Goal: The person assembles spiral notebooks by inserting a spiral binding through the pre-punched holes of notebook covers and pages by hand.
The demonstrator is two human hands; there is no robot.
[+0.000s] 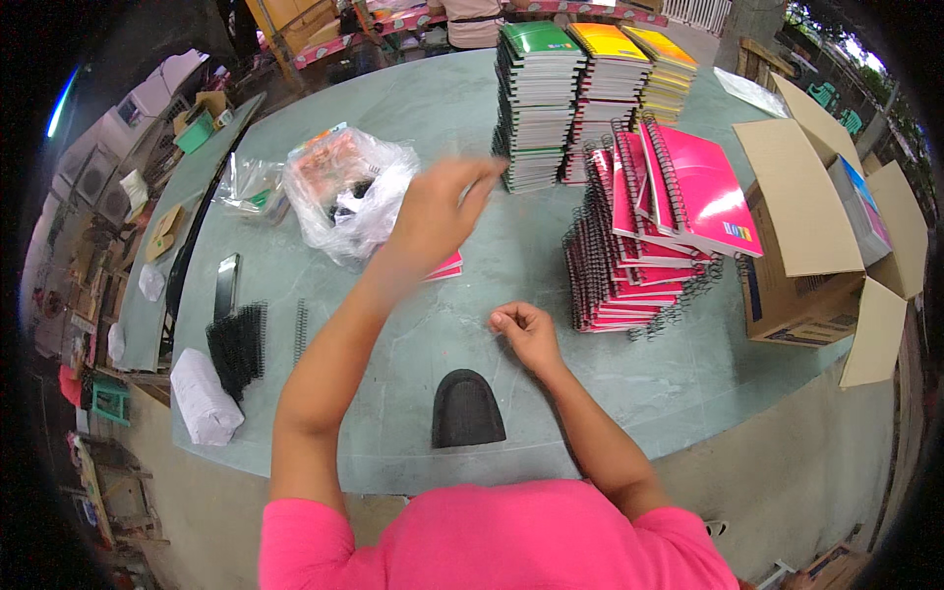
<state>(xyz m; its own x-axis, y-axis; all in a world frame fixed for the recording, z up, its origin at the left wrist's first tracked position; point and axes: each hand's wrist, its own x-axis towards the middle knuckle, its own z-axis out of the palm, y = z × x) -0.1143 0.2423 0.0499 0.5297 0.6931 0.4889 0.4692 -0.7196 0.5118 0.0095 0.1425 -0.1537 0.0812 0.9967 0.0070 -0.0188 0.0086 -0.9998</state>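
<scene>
Tabletop (383, 438) grey-green. Before me: black rounded pad (468, 410). To my left: white bundle (206, 398), black spiral coils (236, 349), filled plastic bag (323, 228). To my right: uneven stack of pink notebooks (634, 280), open cardboard box (801, 307). Farther off: three notebook stacks (536, 113), topped green or yellow.

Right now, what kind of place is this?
Probably a small workshop where notebooks are made. You can see a tall pile of pink spiral notebooks, a bundle of loose black coils, and an open cardboard box beside the pink pile.
</scene>
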